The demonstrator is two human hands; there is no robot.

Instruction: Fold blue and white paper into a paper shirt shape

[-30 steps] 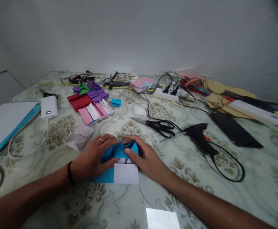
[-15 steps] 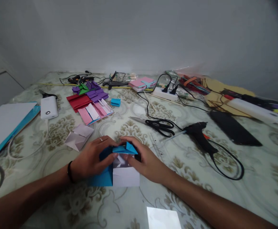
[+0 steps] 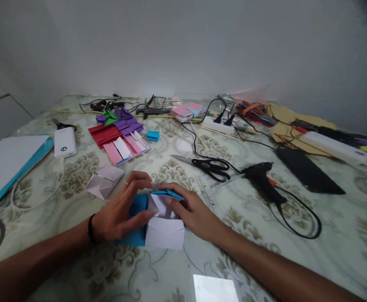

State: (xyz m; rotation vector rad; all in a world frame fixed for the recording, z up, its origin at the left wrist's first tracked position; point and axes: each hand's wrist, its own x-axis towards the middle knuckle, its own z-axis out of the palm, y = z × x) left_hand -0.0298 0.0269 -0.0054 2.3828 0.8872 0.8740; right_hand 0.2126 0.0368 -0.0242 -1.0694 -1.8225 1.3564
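Can't read any word, brand or number for certain. On the front of the white power bank, can see a small round display, dark with pale marks inside — too small to make out as digits or a sign. On the clear ruler-like strip near the scissors, can spot faint marks, too washed out to read as numbers. On the clear plastic pack by the wall, can pick out bits of green — too blurred to tell as lettering or plain colour.
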